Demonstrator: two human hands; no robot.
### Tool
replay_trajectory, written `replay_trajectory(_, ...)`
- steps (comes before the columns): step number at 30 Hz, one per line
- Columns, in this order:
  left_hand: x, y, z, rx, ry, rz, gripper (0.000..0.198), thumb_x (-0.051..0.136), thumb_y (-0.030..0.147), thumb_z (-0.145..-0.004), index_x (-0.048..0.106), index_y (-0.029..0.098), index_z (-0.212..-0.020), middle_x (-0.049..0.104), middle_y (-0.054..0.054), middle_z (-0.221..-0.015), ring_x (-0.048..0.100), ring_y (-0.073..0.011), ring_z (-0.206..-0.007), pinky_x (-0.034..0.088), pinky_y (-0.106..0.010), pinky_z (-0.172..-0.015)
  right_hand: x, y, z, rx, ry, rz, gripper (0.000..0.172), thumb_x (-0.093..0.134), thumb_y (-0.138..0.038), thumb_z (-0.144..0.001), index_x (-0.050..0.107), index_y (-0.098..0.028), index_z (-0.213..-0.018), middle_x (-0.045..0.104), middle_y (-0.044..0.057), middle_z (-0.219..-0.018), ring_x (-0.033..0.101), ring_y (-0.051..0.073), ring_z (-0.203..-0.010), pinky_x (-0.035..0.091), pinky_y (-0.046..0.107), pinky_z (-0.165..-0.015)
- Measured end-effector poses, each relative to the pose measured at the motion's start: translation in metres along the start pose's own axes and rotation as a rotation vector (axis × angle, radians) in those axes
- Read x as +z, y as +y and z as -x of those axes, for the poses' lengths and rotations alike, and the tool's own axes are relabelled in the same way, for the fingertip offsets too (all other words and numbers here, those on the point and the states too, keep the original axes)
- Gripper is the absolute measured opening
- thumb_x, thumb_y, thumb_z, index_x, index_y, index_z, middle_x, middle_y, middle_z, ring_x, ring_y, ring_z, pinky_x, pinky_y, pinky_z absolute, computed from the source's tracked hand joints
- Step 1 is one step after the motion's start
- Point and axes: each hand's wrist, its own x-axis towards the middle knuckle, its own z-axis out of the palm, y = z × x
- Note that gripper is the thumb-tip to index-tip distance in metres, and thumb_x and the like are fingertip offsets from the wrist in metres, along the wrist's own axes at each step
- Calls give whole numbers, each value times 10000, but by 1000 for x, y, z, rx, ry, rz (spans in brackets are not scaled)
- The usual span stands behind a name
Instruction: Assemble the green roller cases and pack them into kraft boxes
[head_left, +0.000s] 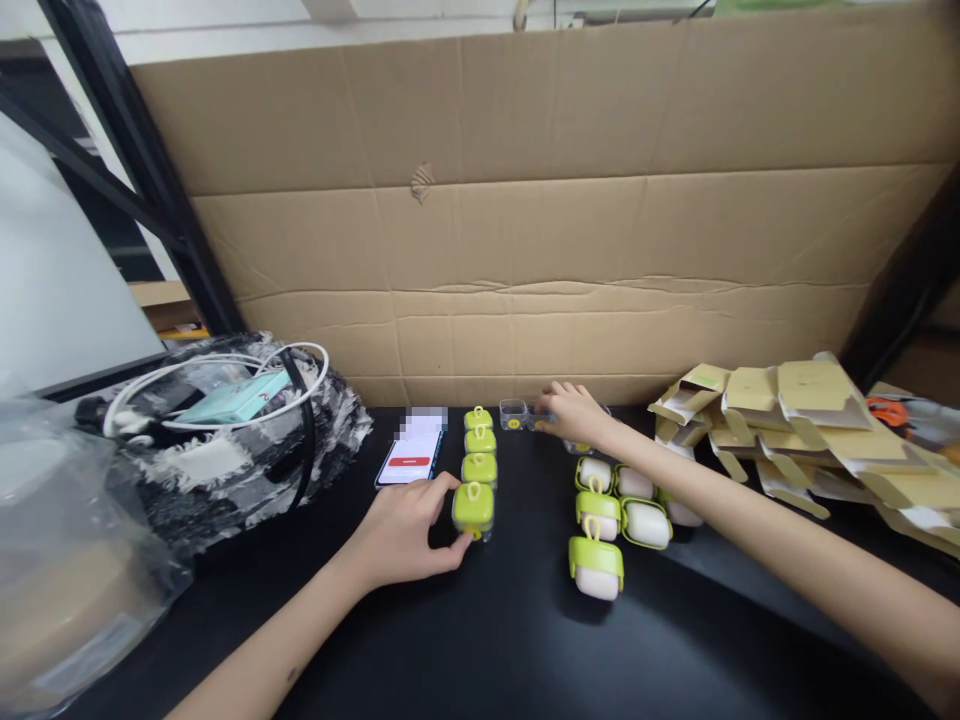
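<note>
My left hand point(409, 530) pinches a small clear box with a lime-green lid point(472, 505) between thumb and forefinger. The box stands on the table at the near end of a column of matching lidded boxes point(479, 467), each with a pale yellow loop on top. Farther back, my right hand point(574, 412) curls its fingers down over a clear open box point(537, 420), partly hiding it. Beside that is another clear box point(514, 413) with a yellow sticker. Below my right forearm sit several white rounded cases with green bands point(596, 567), some with upright loops.
A phone point(411, 450) lies left of the column. Flattened cardboard boxes point(787, 420) pile up at the right. At the left are a fringed black-and-white cloth point(225, 470) with a white cable and a plastic-wrapped roll point(67, 580). A cardboard sheet point(525, 230) walls off the back.
</note>
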Motion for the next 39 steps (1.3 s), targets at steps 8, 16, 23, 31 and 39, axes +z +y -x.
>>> replay_trajectory(8,8,4,-3,-95,27,-32,310,513,415,-778,521,183,-984,607,7,-649,606,-197,-555,384,-268,-508,-12,-18,20,-127,-1,-8,261,555,-317,-924,575,-167,-1136,590,75,-1163,601,209,-986,503,423,-839)
replay_trajectory(16,18,0,-17,-203,48,-41,324,494,396,-802,505,186,-1049,573,48,-565,616,-191,-512,351,-237,-458,-22,-54,72,-324,21,-205,61,611,-137,-827,648,-179,-802,656,2,-800,593,183,-846,342,416,-893)
replay_trajectory(23,16,-5,-6,-116,221,10,333,498,237,-744,410,140,-1050,545,37,-668,576,-143,-509,437,-229,-480,-42,-63,85,-369,28,-292,86,592,-223,-854,654,-170,-878,635,37,-851,565,193,-868,308,378,-878)
replay_trajectory(31,27,26,-6,279,380,-122,395,598,340,-837,544,212,-1206,605,-83,-1018,530,-260,-963,373,-394,-885,-69,-21,109,-466,-179,-225,294,743,-424,-710,709,-173,-857,584,115,-1074,515,305,-1075,322,473,-968)
replay_trajectory(39,18,28,2,406,215,78,126,514,113,-851,610,174,-905,445,-136,-1258,470,-253,-1173,404,-343,-988,-65,-37,118,-500,-292,-191,314,798,-342,-675,645,-162,-882,581,121,-1072,536,322,-1006,435,455,-849)
